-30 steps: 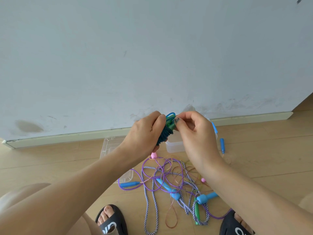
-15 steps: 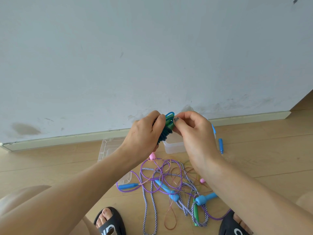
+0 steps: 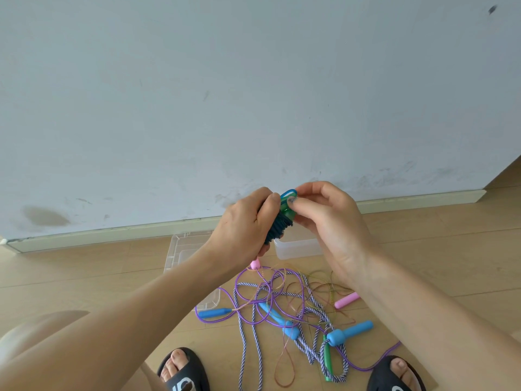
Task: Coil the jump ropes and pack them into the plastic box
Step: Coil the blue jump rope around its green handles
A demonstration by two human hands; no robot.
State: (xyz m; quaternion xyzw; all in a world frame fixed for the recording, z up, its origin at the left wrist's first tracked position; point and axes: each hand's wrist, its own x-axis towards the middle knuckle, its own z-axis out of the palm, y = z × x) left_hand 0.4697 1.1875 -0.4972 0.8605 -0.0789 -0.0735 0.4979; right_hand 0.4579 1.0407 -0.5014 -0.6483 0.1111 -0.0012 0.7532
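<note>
My left hand grips a tightly wound bundle of dark teal jump rope wrapped around green handles, held up in front of the wall. My right hand pinches a blue loop of that rope at the top of the bundle. Just behind and below the hands, the clear plastic box stands on the floor, partly hidden. Its clear lid lies to the left, partly under my left forearm.
A tangle of ropes lies on the wooden floor between my feet: a purple one with blue handles, a striped braided one, a thin glittery one with pink handles. Black slippers are at the bottom edge. The wall and skirting stand close behind.
Both hands hold nearly the same pose. My right fingers have shifted slightly at the blue loop on top. The view has tilted a little, showing a pink handle on the floor.
</note>
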